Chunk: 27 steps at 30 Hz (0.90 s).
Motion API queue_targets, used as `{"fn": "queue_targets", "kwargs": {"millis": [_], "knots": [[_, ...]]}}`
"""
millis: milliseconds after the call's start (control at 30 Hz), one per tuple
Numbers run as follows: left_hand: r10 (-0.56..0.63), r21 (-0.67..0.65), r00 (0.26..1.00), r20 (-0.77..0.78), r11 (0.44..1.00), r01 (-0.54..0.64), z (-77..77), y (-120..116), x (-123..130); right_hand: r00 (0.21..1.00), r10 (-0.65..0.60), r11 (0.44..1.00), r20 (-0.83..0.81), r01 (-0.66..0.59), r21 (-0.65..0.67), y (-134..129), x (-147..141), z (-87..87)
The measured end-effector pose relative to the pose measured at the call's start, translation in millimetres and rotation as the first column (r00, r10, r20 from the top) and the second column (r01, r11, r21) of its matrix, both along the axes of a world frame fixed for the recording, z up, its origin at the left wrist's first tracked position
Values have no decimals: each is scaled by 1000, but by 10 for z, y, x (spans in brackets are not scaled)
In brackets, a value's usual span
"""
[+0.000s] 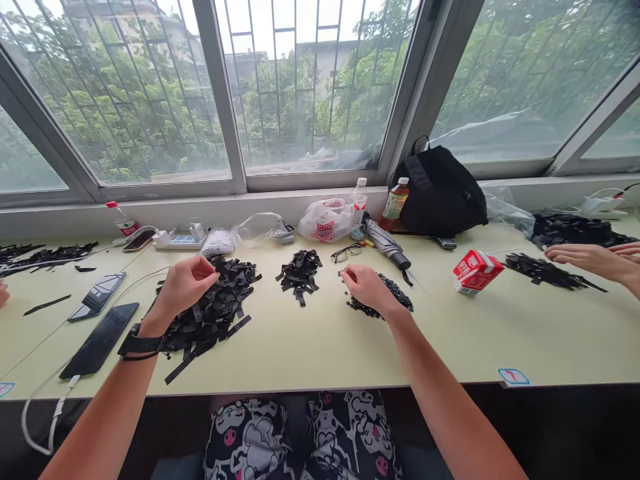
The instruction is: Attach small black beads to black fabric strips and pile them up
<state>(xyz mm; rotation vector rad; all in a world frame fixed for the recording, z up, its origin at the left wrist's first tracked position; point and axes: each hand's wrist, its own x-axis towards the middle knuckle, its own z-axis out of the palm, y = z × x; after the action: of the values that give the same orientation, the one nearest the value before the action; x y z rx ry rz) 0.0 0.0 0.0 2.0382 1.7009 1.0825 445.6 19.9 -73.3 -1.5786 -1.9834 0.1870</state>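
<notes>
My left hand (186, 288), with a black band on its wrist, is over a large heap of short black strips (213, 317). Its thumb and fingers are pinched together at the heap's upper edge; whatever is between them is hidden against the strips. My right hand (367, 287) is closed in a pinch at the left side of a pile of small black round pieces (395, 293). Anything at its fingertips is too small to name. Between the hands lies a smaller pile of black strips (301, 272), touched by neither.
Left of me are two phones (100, 297) and a white cable (57, 410). Behind the piles are glasses (347, 252), a folded umbrella (385, 243), bottles and a black bag (440, 190). A red carton (476, 272) stands to the right, near another person's hands (595, 259).
</notes>
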Motion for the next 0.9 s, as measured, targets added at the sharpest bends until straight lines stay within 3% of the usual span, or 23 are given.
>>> {"fn": "queue_targets", "kwargs": {"millis": [133,267,533,700,900], "knots": [[-90,-29,957,275,994,102,37,-42,253,995,92,987,24,-88,-134,21,198,8],[-216,-115,875,432,950,291,-31,-56,638,991,121,976,60,-107,-191,-7,230,23],[-363,-150,741,565,838,524,-527,-23,1335,991,126,977,40,-117,-177,11,212,-57],[-361,-183,705,611,802,569,-746,-50,1454,992,122,985,42,-116,-127,33,176,-107],[-374,-227,730,573,783,580,-823,-58,1383,994,106,987,-17,-107,-120,13,94,-78]]}}
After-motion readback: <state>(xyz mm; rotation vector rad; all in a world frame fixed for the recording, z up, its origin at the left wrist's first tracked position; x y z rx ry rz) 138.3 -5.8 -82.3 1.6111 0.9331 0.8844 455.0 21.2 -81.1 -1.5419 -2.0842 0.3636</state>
